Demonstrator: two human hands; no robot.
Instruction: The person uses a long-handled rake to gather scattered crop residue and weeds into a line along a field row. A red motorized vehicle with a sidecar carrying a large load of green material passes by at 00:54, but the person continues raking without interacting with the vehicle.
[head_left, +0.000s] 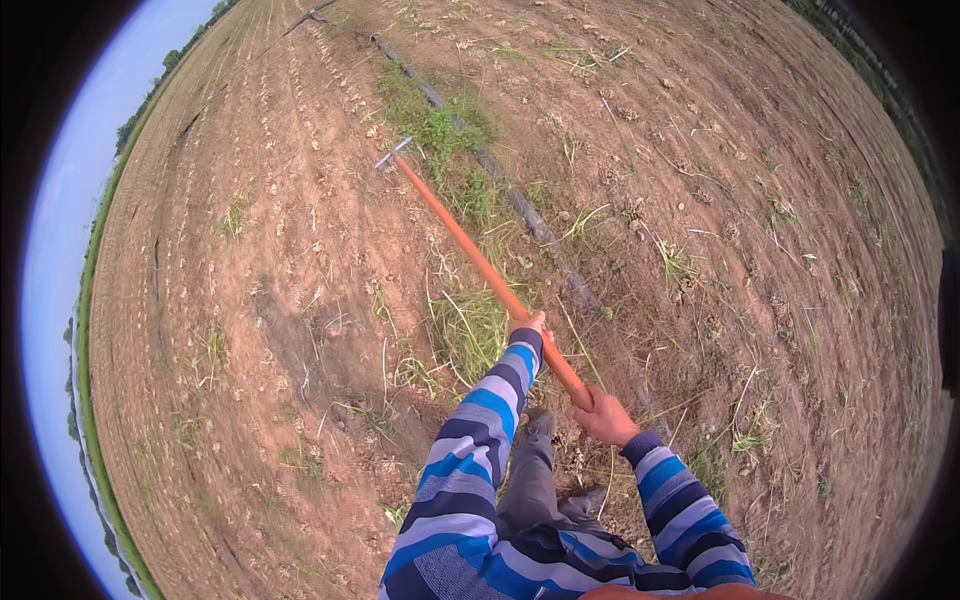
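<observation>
Both my hands grip a long orange handle (480, 259) that slants away from me toward the upper left. My right hand (609, 418) is closed round its near end. Farther up the shaft, my left hand (531, 325) holds it. At the far end sits a narrow metal head (393, 152) set crosswise, like a hoe's or scuffle hoe's; its exact form is too small to tell. The head is at the soil beside a patch of green weeds (442, 135).
A dark irrigation hose or pipe (529, 214) runs along the ground right of the handle. Dry grass clumps (472, 334) lie near my shoes (541, 424). Rows of dry stubble (300, 150) cover the brown field, with cut stalks (679, 262) scattered on the right.
</observation>
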